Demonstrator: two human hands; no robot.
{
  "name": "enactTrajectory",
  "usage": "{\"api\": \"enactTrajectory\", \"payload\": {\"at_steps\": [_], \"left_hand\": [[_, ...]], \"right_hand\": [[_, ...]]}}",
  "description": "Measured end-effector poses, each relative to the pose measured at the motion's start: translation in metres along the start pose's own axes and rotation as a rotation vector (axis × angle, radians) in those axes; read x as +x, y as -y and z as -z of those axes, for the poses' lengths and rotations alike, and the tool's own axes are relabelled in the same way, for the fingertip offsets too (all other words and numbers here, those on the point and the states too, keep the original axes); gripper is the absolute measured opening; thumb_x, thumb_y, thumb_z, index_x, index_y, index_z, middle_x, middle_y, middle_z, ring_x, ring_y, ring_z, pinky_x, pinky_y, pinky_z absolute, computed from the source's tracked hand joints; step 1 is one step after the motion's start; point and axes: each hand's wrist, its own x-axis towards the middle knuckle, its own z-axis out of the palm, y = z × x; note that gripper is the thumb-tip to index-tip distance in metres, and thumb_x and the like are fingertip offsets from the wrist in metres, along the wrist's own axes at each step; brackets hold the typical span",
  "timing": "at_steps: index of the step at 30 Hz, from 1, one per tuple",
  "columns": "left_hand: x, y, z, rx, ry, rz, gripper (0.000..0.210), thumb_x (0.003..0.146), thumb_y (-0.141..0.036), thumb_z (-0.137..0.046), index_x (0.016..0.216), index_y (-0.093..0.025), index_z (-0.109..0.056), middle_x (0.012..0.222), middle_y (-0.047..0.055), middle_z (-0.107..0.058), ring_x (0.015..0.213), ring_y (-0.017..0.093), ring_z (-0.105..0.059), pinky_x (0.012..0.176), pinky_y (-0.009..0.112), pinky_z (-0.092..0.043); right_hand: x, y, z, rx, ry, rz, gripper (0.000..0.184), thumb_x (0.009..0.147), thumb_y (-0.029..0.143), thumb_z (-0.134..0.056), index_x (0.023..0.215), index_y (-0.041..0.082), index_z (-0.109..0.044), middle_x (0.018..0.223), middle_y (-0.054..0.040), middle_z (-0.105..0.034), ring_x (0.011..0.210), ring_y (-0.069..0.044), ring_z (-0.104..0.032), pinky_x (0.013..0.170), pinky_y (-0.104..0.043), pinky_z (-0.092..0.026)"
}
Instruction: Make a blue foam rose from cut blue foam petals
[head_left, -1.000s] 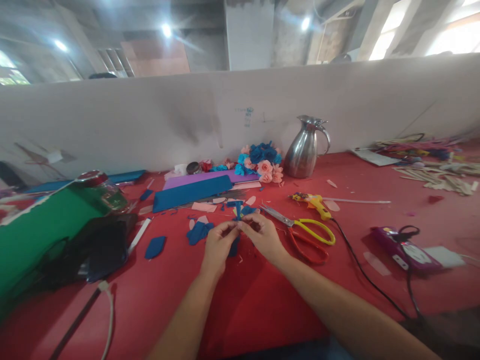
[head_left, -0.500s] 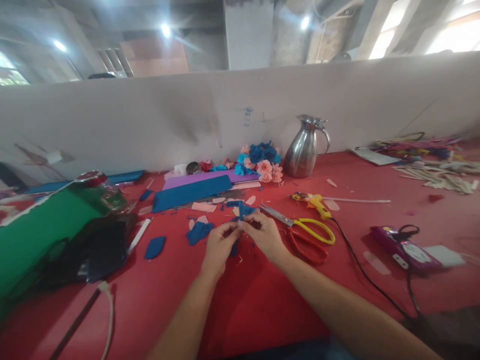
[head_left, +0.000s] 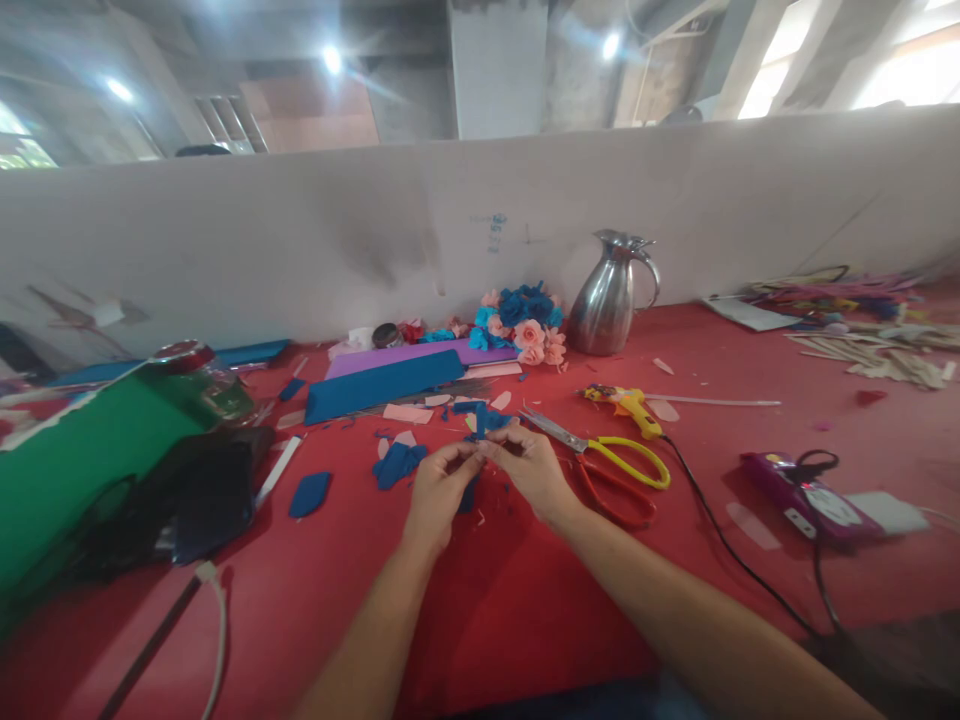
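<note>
Left hand (head_left: 437, 492): over the middle of the red bench (head_left: 525, 610), grip pinched on a small blue paper piece (head_left: 484, 424), fingertips meeting those of the other hand.
Right hand (head_left: 531, 468): just beside the left, grip also pinched on the same blue piece, thumb and forefinger pressed on it.
Blue piece: held between both hands just above the bench, its top sticking up past the fingertips; more dark blue shows under the hands, but how far it reaches I cannot tell.
Scraps (head_left: 397, 464): a crumpled blue bit lies just left of the left hand; a blue petal (head_left: 310, 493) lies further left; pale pink cuttings (head_left: 407, 412) are scattered beyond the hands.
Scissors (head_left: 611, 462): yellow and orange handles, lying flat just right of the right hand, blades pointing toward the hands.
Glue gun (head_left: 628, 404): yellow, on the bench behind the scissors, its black cord running toward the near right edge.
Blue sheet (head_left: 384, 385): folded, flat behind the hands, with a purple sheet (head_left: 420, 355) behind it.
Flowers (head_left: 523, 324): a cluster of blue and pink paper ones against the white wall, beside a steel jug (head_left: 609, 295).
Left side: green sheet (head_left: 82, 460) with a black bag (head_left: 187, 500) lying against it.
Right side: purple power strip (head_left: 802, 497), well apart from the hands.
</note>
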Motion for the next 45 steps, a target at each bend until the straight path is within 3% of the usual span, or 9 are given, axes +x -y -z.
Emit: {"api": "enactTrajectory", "payload": {"at_steps": [8, 17, 28, 34, 37, 41, 43, 45], "left_hand": [[0.001, 0.003, 0.0, -0.074, 0.01, 0.004, 0.022, 0.06, -0.03, -0.079, 0.076, -0.018, -0.07, 0.068, 0.0, -0.064, 0.066, 0.014, -0.055, 0.065, 0.022, -0.042], [0.0, 0.002, 0.001, 0.022, 0.109, 0.021, 0.022, 0.066, -0.038, -0.075, 0.068, -0.016, -0.07, 0.064, 0.002, -0.063, 0.06, 0.014, -0.053, 0.059, 0.022, -0.04], [0.003, 0.003, 0.003, 0.056, -0.032, -0.009, 0.021, 0.065, -0.038, -0.075, 0.07, -0.017, -0.072, 0.061, 0.001, -0.064, 0.059, 0.013, -0.052, 0.06, 0.023, -0.039], [0.006, 0.005, 0.006, 0.049, -0.088, -0.024, 0.023, 0.063, -0.038, -0.076, 0.067, -0.017, -0.071, 0.058, 0.0, -0.062, 0.057, 0.012, -0.051, 0.057, 0.023, -0.038], [0.008, 0.006, 0.008, 0.048, -0.097, -0.023, 0.024, 0.062, -0.039, -0.076, 0.067, -0.016, -0.07, 0.058, 0.0, -0.061, 0.057, 0.012, -0.051, 0.057, 0.023, -0.038], [0.009, 0.008, 0.01, 0.065, -0.097, -0.004, 0.027, 0.061, -0.039, -0.075, 0.073, -0.015, -0.072, 0.06, 0.0, -0.061, 0.059, 0.012, -0.051, 0.058, 0.023, -0.037], [0.009, 0.007, 0.01, 0.079, -0.09, -0.007, 0.027, 0.062, -0.04, -0.074, 0.074, -0.015, -0.072, 0.06, 0.0, -0.061, 0.059, 0.013, -0.051, 0.058, 0.023, -0.038], [0.009, 0.007, 0.01, 0.093, -0.088, -0.013, 0.028, 0.063, -0.041, -0.073, 0.074, -0.015, -0.071, 0.061, 0.001, -0.062, 0.06, 0.013, -0.052, 0.06, 0.024, -0.039]], "right_hand": [[-0.001, 0.003, 0.0, 0.039, -0.008, -0.009, 0.019, 0.073, 0.036, -0.065, 0.072, 0.017, -0.069, 0.069, -0.002, -0.065, 0.064, -0.014, -0.054, 0.064, -0.027, -0.044], [0.001, 0.002, -0.001, 0.061, 0.022, -0.048, 0.023, 0.073, 0.039, -0.064, 0.07, 0.017, -0.067, 0.069, -0.0015, -0.064, 0.062, -0.013, -0.053, 0.06, -0.026, -0.043], [0.001, 0.003, 0.001, 0.015, 0.043, -0.055, 0.025, 0.075, 0.041, -0.061, 0.073, 0.017, -0.067, 0.063, 0.0006, -0.061, 0.054, -0.011, -0.046, 0.054, -0.024, -0.037], [0.003, 0.006, 0.002, 0.013, -0.001, -0.016, 0.025, 0.075, 0.041, -0.062, 0.071, 0.017, -0.068, 0.067, -0.0016, -0.063, 0.061, -0.014, -0.053, 0.06, -0.026, -0.04], [0.016, 0.02, 0.023, 0.066, -0.223, 0.061, 0.026, 0.072, 0.043, -0.064, 0.074, 0.017, -0.067, 0.065, -0.0005, -0.061, 0.058, -0.012, -0.049, 0.056, -0.024, -0.039], [0.036, 0.04, 0.088, 0.028, -0.573, 0.165, 0.032, 0.072, 0.047, -0.064, 0.08, 0.015, -0.066, 0.055, 0.0035, -0.052, 0.051, -0.009, -0.042, 0.05, -0.021, -0.034], [0.04, 0.04, 0.13, -0.181, -0.6, 0.113, 0.033, 0.072, 0.046, -0.062, 0.082, 0.014, -0.067, 0.06, 0.0014, -0.056, 0.053, -0.011, -0.046, 0.051, -0.022, -0.036], [0.038, 0.031, 0.169, -0.583, -0.608, 0.004, 0.029, 0.073, 0.042, -0.059, 0.079, 0.016, -0.068, 0.067, -0.0026, -0.063, 0.06, -0.014, -0.054, 0.054, -0.024, -0.039]]}}
